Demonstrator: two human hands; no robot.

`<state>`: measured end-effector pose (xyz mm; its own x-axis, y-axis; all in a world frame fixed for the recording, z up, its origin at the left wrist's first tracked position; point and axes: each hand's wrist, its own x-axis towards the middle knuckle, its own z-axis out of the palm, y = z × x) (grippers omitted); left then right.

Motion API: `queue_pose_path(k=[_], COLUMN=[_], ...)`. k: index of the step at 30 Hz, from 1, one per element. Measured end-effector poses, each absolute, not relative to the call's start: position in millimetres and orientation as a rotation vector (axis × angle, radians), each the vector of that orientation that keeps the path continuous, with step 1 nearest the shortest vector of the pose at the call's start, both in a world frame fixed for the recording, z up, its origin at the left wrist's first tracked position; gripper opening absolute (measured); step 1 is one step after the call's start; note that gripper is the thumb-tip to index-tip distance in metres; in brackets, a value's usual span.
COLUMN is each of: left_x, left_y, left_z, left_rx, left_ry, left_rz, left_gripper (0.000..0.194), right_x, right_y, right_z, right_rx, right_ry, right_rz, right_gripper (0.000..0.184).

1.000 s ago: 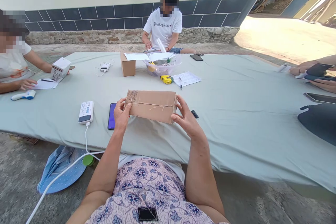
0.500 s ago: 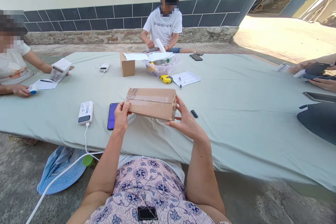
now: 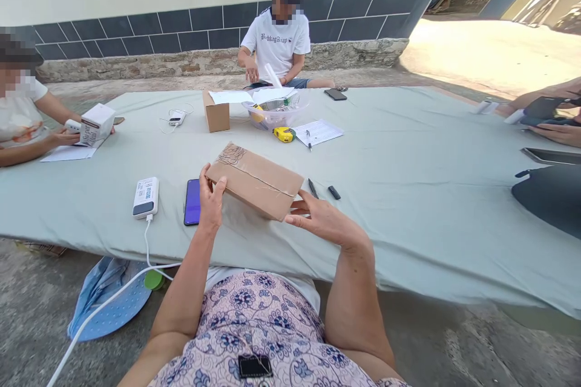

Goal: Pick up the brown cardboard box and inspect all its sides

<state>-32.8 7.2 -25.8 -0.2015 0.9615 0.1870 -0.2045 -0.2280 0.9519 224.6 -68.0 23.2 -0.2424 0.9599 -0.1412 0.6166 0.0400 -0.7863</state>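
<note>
A taped brown cardboard box (image 3: pixel 258 178) is held over the near side of the table, its right end tilted down toward me. Dark scribbled lines mark its far left corner. My left hand (image 3: pixel 211 198) grips the left end, thumb on the near edge and fingers behind. At the lower right corner, my right hand (image 3: pixel 320 217) holds the box with the thumb below and fingers against the end; its fingertips are partly hidden. A black pen (image 3: pixel 313 188) and a small black cap-like piece (image 3: pixel 334 193) lie just beyond my right hand. Beside my left wrist lies a phone (image 3: pixel 192 202) with a blue screen.
A white power bank (image 3: pixel 146 198) with a cable lies left on the cloth-covered table (image 3: pixel 431 205). Farther back are a small open carton (image 3: pixel 216 116), a plastic basin (image 3: pixel 295 110), a yellow tape measure (image 3: pixel 284 134) and paper (image 3: pixel 324 132). Other people sit around the table.
The box has turned, its right end swinging down toward me, and my right hand has lowered with it. The black pen beside it now shows. The person at left has raised the white device.
</note>
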Motion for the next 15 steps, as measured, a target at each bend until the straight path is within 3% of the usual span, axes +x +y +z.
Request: queue_pose_path(k=[6,10,15], left_x=[-33.6,-26.3,-15.9], left_y=[4.9,-4.5,-12.1], left_z=[-20.7,-15.9,-11.3], left_rx=[1.452,1.690,1.923], left_ry=[1.007,1.012,0.994], left_rz=[1.770,1.736,1.668], left_gripper=[0.073,0.065,0.064], right_x=[239.1,247.1,241.6], right_y=[-57.2,-37.7,-23.2], right_z=[11.5,-14.4,-42.1], right_rx=[-1.659,-2.144,-2.281], right_ry=[-1.938,-1.527,-1.428], right_rz=[0.895,0.551,0.447], right_gripper=[0.034,0.043,0.047])
